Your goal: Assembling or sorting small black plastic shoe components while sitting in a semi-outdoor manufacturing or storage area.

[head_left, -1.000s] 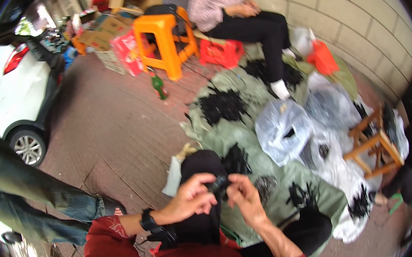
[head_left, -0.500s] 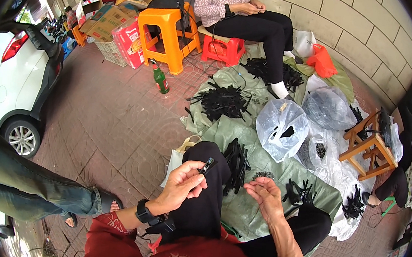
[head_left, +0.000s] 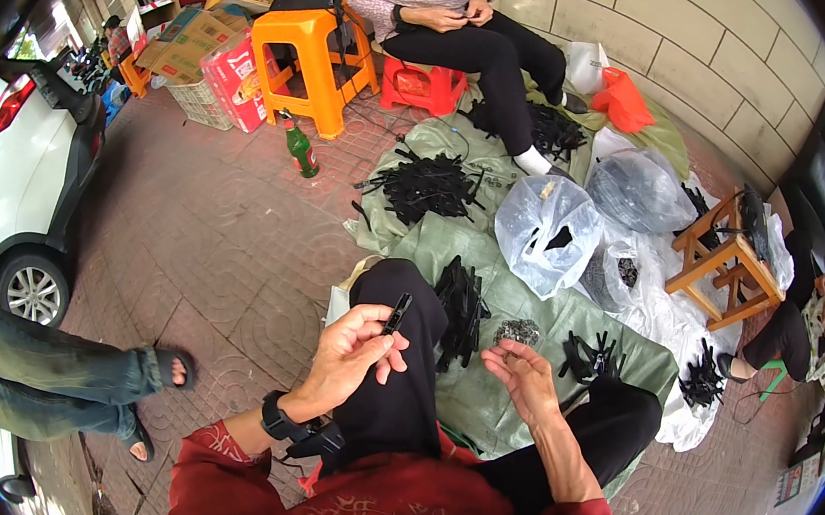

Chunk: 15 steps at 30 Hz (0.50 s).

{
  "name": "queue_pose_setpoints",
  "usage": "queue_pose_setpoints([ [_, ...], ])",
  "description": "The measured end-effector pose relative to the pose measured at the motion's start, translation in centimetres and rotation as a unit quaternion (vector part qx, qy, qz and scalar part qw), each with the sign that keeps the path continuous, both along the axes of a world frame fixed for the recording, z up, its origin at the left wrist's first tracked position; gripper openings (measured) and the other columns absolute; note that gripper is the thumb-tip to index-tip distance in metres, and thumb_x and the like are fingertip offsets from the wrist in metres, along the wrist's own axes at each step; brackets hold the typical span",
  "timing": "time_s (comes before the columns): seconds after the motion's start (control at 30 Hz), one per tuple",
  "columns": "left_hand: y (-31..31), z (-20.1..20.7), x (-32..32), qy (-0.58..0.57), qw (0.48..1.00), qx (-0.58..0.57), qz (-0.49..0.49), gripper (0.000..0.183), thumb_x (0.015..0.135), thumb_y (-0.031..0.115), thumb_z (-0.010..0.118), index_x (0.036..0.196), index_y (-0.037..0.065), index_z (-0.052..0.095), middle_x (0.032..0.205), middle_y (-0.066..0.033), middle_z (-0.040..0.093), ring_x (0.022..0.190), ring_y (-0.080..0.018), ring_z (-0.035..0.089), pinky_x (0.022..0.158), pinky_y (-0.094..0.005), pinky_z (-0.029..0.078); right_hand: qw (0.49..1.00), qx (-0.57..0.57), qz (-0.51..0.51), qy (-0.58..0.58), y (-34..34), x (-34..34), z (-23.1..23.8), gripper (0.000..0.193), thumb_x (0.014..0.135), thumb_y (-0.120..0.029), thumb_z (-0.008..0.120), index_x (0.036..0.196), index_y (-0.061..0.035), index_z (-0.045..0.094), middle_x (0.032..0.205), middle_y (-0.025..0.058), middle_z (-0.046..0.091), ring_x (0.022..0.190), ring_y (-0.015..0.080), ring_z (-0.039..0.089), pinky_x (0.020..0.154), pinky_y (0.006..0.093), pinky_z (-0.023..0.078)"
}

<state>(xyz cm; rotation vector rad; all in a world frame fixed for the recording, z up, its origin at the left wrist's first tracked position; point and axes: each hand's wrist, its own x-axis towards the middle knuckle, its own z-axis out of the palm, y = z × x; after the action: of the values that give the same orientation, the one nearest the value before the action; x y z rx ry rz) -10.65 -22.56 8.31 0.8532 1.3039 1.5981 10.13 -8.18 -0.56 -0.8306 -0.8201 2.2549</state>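
One black strip [head_left: 398, 313] in left hand [head_left: 346, 353], free gap to right hand [head_left: 528, 381].

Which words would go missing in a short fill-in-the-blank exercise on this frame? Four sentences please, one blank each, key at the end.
1. A black piece is held in the camera wearer's ____ hand.
2. The bottle near the orange stool is coloured ____.
3. The orange stool is taller than the ____ stool beside it.
4. The stool at the right of the view is made of ____.

Missing words: left; green; red; wood.
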Motion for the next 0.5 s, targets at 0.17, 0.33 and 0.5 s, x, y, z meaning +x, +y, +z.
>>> queue_pose_setpoints([
  [0.17, 0.0, 1.2, 1.0, 0.039, 0.999, -0.029, -0.021, 0.022, 0.085, 0.001, 0.044, 0.107, -0.004, 0.04, 0.084, -0.0165, 0.057, 0.069, -0.0201, 0.06, 0.051, -0.0254, 0.049, 0.999, 0.016, -0.012, 0.028, -0.4, -0.1, 1.0, 0.016, 0.084, 0.002, 0.041, 0.099, 0.0049, 0.046, 0.096, 0.0203, 0.053, 0.093, 0.0313, 0.056, 0.082, 0.034, 0.049],
  [0.33, 0.4, 1.3, 1.6, 0.065, 0.997, -0.028, -0.037, 0.017, 0.085, 0.0, 0.043, 0.101, -0.004, 0.04, 0.083, -0.0179, 0.057, 0.068, -0.0216, 0.061, 0.05, -0.0269, 0.05, 0.996, 0.021, -0.025, 0.083, -0.9, -0.5, 1.5, 0.013, 0.086, -0.004, 0.046, 0.097, 0.0007, 0.048, 0.096, 0.0179, 0.055, 0.091, 0.0287, 0.057, 0.078, 0.0331, 0.05],
  [0.5, 0.5, 1.2, 2.0, -0.03, 0.993, -0.051, -0.098, 0.014, 0.085, 0.002, 0.045, 0.099, -0.002, 0.04, 0.079, -0.0162, 0.057, 0.064, -0.0199, 0.061, 0.047, -0.0242, 0.048, 0.994, 0.088, -0.051, 0.051, -1.9, -2.1, 3.7, 0.015, 0.083, -0.014, 0.055, 0.096, -0.0055, 0.055, 0.092, 0.0067, 0.061, 0.066, 0.0069, 0.052, 0.056, 0.0173, 0.042],
])
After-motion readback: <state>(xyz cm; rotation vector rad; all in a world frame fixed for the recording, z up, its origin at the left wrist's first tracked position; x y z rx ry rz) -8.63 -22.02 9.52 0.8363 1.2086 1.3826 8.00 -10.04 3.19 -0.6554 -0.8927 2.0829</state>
